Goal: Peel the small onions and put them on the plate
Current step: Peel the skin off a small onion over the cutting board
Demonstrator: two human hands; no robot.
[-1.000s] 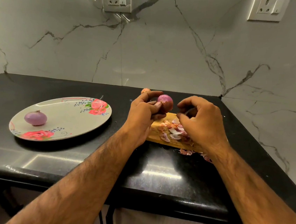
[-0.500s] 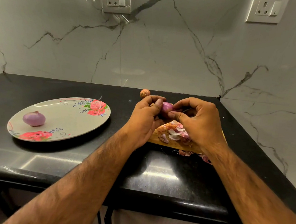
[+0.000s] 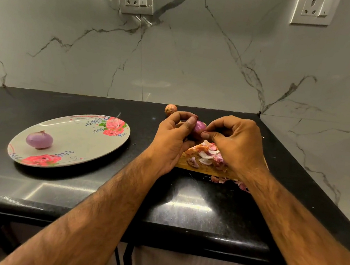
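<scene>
**Grip closed round a small onion (image 3: 199, 128)**

It is held in the curled fingers of the left hand (image 3: 171, 141) and pinched by the right hand (image 3: 236, 143), above the cutting board (image 3: 203, 170) strewn with peels (image 3: 207, 155). A peeled onion (image 3: 39, 139) is set on the plate (image 3: 82, 137) leftward; an unpeeled onion (image 3: 170, 109) lies behind on the counter (image 3: 195, 201).

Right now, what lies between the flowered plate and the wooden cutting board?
In the head view, only bare black counter lies between the plate and the cutting board; the left hand, gripping a small onion, reaches over that stretch.
</scene>
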